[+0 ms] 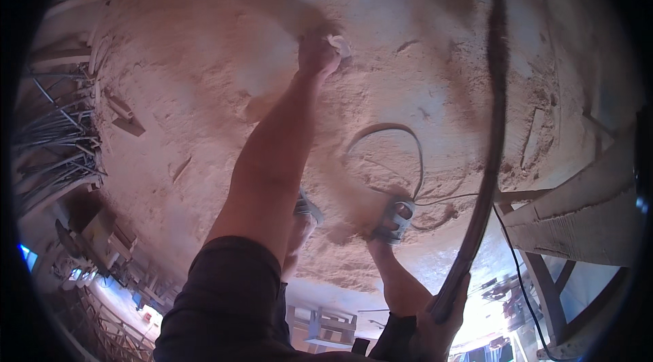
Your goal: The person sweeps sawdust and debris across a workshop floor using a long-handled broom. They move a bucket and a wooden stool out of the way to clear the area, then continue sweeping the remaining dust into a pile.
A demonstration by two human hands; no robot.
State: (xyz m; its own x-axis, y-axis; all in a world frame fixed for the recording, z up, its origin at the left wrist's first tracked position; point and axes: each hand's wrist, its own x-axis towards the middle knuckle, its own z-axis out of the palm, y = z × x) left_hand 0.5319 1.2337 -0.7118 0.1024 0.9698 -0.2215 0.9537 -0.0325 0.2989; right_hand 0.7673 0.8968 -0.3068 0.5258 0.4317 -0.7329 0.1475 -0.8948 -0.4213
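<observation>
My left arm reaches far out over the dusty floor, and my left hand (pixel 318 56) is closed around a small whitish crumpled piece (pixel 339 44). Whether that piece is cloth or paper I cannot tell. Low on the right, my right hand (pixel 445 314) grips the near end of a long dark strip (pixel 491 131), which looks like wood. The strip rises away from me, and its far end is blurred. The two hands are well apart, and the left one does not touch the strip.
Sawdust-like powder covers the floor (pixel 183 90). A sandalled foot (pixel 394 220) stands beside a looped cable (pixel 420 158), with another foot (pixel 299 229) to its left. Thin rods (pixel 58 124) are heaped at the left; a wooden frame (pixel 578 226) stands at the right.
</observation>
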